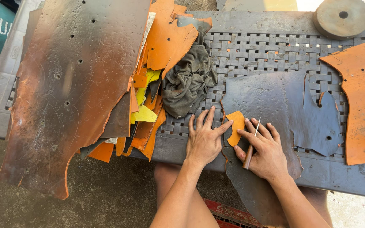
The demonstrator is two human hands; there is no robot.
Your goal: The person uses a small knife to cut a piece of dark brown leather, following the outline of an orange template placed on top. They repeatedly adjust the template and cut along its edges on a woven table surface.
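Orange template [236, 126] pinned flat by left hand [203, 141]; right hand [267, 154], its grip holding an awl [251, 145].

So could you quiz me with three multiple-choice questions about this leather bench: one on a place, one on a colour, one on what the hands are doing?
1. Where does the crumpled cloth lie?
A on the ground
B on the woven table top
C over a wrist

2. What colour is the small template?
A orange
B blue
C white

3. What does the right hand hold?
A nothing
B scissors
C a thin awl

B: it rests on the lattice table.
A: orange on the dark leather sheet, under the left hand fingertips.
C: awl with wooden handle.
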